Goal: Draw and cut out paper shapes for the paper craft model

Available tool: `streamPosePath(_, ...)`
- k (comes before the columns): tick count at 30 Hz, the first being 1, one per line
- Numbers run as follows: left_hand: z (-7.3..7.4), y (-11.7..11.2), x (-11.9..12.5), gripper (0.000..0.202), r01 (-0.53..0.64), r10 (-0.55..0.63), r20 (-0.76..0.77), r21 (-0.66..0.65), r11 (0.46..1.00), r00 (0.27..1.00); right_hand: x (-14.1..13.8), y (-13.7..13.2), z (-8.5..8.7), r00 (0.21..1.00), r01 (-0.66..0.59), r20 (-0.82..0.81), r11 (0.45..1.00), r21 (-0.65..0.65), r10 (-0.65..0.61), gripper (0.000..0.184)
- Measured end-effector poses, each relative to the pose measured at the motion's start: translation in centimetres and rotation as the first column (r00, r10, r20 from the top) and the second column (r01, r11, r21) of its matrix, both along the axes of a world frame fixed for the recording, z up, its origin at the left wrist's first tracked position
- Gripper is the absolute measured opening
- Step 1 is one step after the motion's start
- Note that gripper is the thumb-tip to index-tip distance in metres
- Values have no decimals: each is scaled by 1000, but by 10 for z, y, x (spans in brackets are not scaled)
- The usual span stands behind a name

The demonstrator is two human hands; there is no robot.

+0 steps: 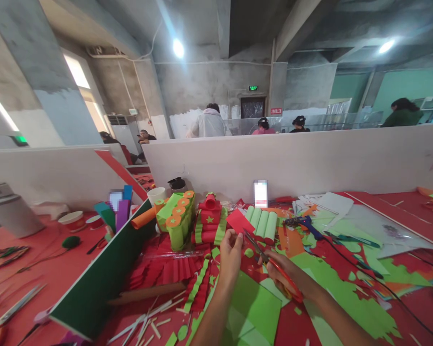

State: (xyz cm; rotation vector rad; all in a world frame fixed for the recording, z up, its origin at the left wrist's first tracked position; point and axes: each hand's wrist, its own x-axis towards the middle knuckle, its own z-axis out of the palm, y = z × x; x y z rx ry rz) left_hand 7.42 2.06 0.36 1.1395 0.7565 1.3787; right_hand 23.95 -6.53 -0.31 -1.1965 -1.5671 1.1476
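Note:
My left hand (231, 252) pinches a small piece of red paper (240, 220) by its lower edge. In my right hand (279, 269) is a pair of scissors (286, 278) with red-orange handles, its blades reaching up to the paper beside my left fingertips. Behind the paper lie several pale green paper rolls (261, 223) side by side. To the left stand a red and green paper model (210, 218) with a star on it and a green paper model (176, 218) topped with orange discs. Sheets of bright green paper (256, 305) lie under my hands.
A dark green board (104, 274) stands on edge at left, near folded red paper strips (166, 269). A blue glue gun (310, 226) with a black cord lies right. Phones (261, 194) lean at the back. A white partition (292, 163) closes the table; people sit beyond it.

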Motion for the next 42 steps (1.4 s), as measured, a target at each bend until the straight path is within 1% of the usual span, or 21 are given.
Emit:
streamPosePath(4,-2,2,-1,28,-21,21,-4,3,1000,1000,2,2,-8,992,-80,-108,989,-125,66,47)
streamPosePath(7,-2,3,-1,30,-42,42,-6,-4,999,999,5,1,-8,979,-118,-185,980,-157,89,45)
streamPosePath(10,-3,5,-1,30,-42,42,-18,0,999,999,6,-1,-5,972,-121,-222,977,-175,80,46)
streamPosePath(14,-6,7,-2,26,-13,14,-55,19,1000,998,5,-3,-1,978,-101,-200,973,-208,59,49)
streamPosePath(16,-7,7,-2,26,3,-2,-50,14,1000,999,3,-3,0,984,-81,-170,975,-205,46,50)
streamPosePath(20,-5,5,-3,28,10,-10,-53,9,1000,999,2,0,2,996,-50,-85,980,-192,34,48)
streamPosePath(24,-2,4,-4,23,21,-15,-102,54,998,995,5,1,4,997,-52,-60,985,-166,42,52)
streamPosePath(27,-5,6,-5,21,4,8,-133,95,996,991,6,-2,11,995,-81,-67,982,-170,71,51)
streamPosePath(29,-8,8,-6,20,-21,36,-151,100,995,988,6,-3,14,994,-99,-65,981,-170,89,50)
streamPosePath(33,-11,9,-6,26,-58,73,-184,87,995,980,5,-2,14,997,-82,-18,986,-146,80,53)
streamPosePath(37,-6,7,-7,31,-49,69,-171,117,992,983,5,-2,14,995,-98,-24,982,-161,95,52)
streamPosePath(40,-1,4,-7,28,-38,65,-182,148,988,981,6,-3,15,993,-116,-43,982,-151,111,48)
streamPosePath(42,1,3,-7,26,-32,66,-202,165,986,977,6,-1,12,995,-94,-33,988,-123,91,49)
